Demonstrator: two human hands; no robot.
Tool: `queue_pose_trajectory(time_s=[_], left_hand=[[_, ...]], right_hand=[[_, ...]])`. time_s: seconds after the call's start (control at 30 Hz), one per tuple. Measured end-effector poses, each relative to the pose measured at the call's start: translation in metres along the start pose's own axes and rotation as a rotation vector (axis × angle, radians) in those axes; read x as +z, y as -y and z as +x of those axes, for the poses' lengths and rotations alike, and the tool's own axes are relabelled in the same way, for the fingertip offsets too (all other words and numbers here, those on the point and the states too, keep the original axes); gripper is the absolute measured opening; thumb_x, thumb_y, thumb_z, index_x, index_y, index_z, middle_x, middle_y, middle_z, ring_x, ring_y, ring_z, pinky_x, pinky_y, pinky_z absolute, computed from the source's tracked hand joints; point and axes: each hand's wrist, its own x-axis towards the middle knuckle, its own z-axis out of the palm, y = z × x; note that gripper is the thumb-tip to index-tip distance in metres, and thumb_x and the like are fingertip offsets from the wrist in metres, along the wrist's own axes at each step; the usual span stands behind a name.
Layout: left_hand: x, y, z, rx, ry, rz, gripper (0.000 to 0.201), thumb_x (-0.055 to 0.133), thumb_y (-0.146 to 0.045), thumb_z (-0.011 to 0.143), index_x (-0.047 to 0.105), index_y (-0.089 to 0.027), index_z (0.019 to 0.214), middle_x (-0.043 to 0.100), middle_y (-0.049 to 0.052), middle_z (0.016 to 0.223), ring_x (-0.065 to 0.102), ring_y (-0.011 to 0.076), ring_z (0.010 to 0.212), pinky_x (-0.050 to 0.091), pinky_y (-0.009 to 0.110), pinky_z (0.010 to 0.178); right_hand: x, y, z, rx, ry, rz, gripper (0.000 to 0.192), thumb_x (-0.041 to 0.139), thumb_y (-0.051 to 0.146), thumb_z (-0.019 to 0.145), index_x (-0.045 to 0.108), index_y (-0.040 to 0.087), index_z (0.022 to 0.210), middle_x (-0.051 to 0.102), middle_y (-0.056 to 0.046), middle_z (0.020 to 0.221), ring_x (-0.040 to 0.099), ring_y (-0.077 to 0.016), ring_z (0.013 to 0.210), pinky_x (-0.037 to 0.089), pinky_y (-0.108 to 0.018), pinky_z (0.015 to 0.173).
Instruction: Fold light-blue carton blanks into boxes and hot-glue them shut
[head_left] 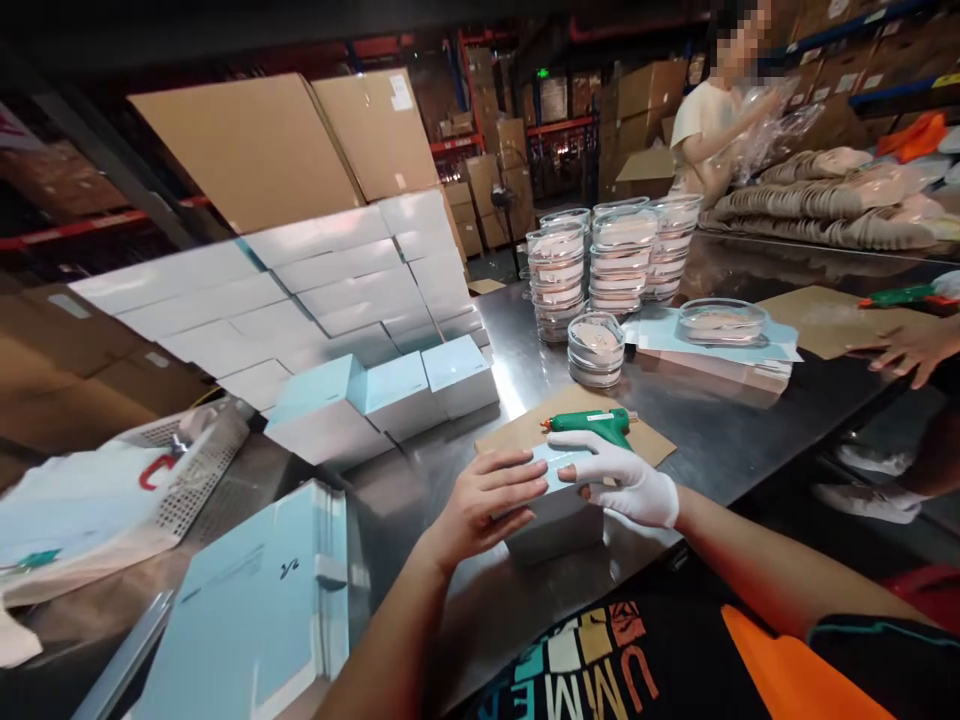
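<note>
A small box (555,530) with a pale blue top and grey-looking sides stands on the metal table in front of me. My left hand (491,500), bare, lies along its left side and top edge with the fingers stretched out. From the right, my right hand (622,480) in a white glove with uncovered fingertips reaches over the box top, fingers apart. Just behind the box, a green glue gun (589,423) rests on a cardboard sheet (656,445). Part of the box top is hidden under my hands.
White boxes (337,290) are stacked at the left, with blue-topped boxes (394,383) before them. Flat blue sheets (247,590) lie nearer. Clear round containers (620,255) stand stacked behind. At right, a co-worker's hand (911,345) rests near another glue gun (900,297).
</note>
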Motion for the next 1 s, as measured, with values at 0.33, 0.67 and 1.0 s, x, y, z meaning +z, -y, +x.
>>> queue_pose_trajectory(time_s=[0.33,0.67,1.0], left_hand=[[0.015,0.007,-0.015,-0.255,-0.157,-0.018,0.066,0.069,-0.045,0.101,0.047,-0.031,0.161,0.056,0.017,0.162,0.045,0.0331,0.157,0.033,0.057,0.128],[0.089,-0.025,-0.028,-1.212,-0.689,-1.032,0.111,0.103,-0.063,0.051,0.056,-0.028,0.145,0.071,0.019,0.135,0.071,0.0385,0.122,0.057,0.048,0.101],[-0.006,0.043,0.011,-1.219,-1.171,-0.997,0.046,0.094,-0.033,0.069,0.070,-0.016,0.104,0.078,0.005,0.086,0.072,0.0198,0.072,0.060,0.033,0.074]], right_hand=[[0.005,0.001,0.001,0.095,-0.195,0.030,0.026,0.069,0.039,0.104,0.079,0.029,0.125,0.060,-0.014,0.156,0.057,-0.0291,0.146,0.045,-0.053,0.122],[-0.011,-0.023,0.037,0.538,-0.883,0.241,0.068,0.079,0.056,0.087,0.066,0.020,0.143,0.076,-0.012,0.131,0.075,-0.0285,0.115,0.064,-0.042,0.099],[0.031,-0.065,0.005,0.468,-0.330,0.093,0.075,0.065,0.050,0.098,0.037,0.027,0.164,0.052,-0.019,0.162,0.064,-0.0322,0.138,0.054,-0.056,0.115]])
